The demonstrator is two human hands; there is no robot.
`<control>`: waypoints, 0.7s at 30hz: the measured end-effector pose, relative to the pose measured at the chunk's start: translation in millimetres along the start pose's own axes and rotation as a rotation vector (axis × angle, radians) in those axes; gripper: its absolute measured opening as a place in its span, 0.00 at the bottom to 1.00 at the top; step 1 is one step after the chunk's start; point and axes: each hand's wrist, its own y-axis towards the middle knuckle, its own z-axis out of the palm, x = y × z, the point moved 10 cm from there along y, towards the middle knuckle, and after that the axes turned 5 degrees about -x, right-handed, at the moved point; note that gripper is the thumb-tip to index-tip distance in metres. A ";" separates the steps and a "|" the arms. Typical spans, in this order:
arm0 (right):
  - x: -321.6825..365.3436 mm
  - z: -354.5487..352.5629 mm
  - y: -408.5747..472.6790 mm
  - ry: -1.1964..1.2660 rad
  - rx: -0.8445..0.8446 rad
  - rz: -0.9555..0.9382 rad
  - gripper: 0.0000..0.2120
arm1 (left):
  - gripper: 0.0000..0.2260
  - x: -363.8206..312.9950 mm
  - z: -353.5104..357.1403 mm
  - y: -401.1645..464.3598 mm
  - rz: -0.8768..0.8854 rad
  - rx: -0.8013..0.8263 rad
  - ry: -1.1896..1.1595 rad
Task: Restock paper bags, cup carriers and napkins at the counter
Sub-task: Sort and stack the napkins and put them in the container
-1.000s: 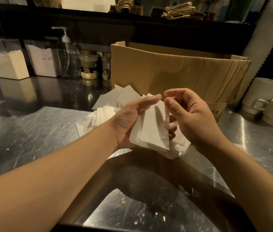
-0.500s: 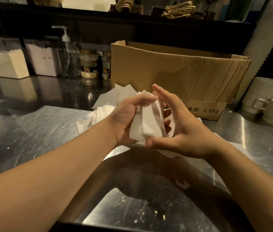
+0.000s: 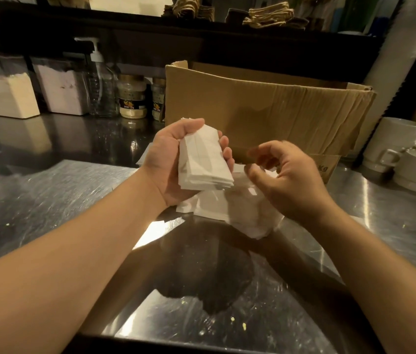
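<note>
Above the counter: your left hand (image 3: 168, 159) holds a napkin stack (image 3: 203, 159) upright in its palm.
Left fingers: curled round the stack — thumb over the top edge, fingertips (image 3: 224, 149) showing past its right side.
Right hand (image 3: 286, 175): just right of the stack and apart from it, blurred; fingers loosely curled, and you hold nothing in it that shows.
Loose napkins (image 3: 214, 205): a flat heap on the counter (image 3: 48, 200) under and between your hands, with a crumpled white wad (image 3: 255, 218) below your right wrist.
Box (image 3: 265, 111): open cardboard, standing right behind the hands.
Left rear: two tubs (image 3: 10, 98) of powder, a pump bottle (image 3: 102, 90) and two jars (image 3: 133, 99) along the back.
Right edge: white cups (image 3: 401, 149) — stacked, handles facing right.
Shelf above: brown paper bags (image 3: 270, 16) with twine handles.
</note>
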 end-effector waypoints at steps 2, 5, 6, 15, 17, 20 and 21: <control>-7.9 10.5 -0.3 -0.152 0.078 -0.006 0.14 | 0.21 -3.1 -3.6 1.9 0.012 -0.013 -0.013; -18.9 21.8 0.1 -0.267 0.169 0.004 0.25 | 0.20 -3.6 -6.4 3.2 0.017 -0.017 -0.039; -21.7 24.8 0.5 -0.284 0.186 -0.001 0.27 | 0.20 -3.5 -6.7 3.6 0.015 -0.014 -0.042; -32.9 31.2 5.1 -0.265 0.138 -0.024 0.20 | 0.19 -0.2 -8.8 3.9 0.008 -0.054 -0.035; -32.0 33.0 5.8 -0.276 0.147 -0.037 0.19 | 0.19 0.0 -9.0 4.1 0.005 -0.054 -0.035; -31.2 33.6 7.4 -0.324 0.116 -0.071 0.13 | 0.19 0.4 -8.1 4.1 0.003 -0.053 -0.036; -32.4 31.0 8.8 -0.314 0.087 -0.063 0.10 | 0.19 0.0 -8.4 4.4 0.006 -0.055 -0.032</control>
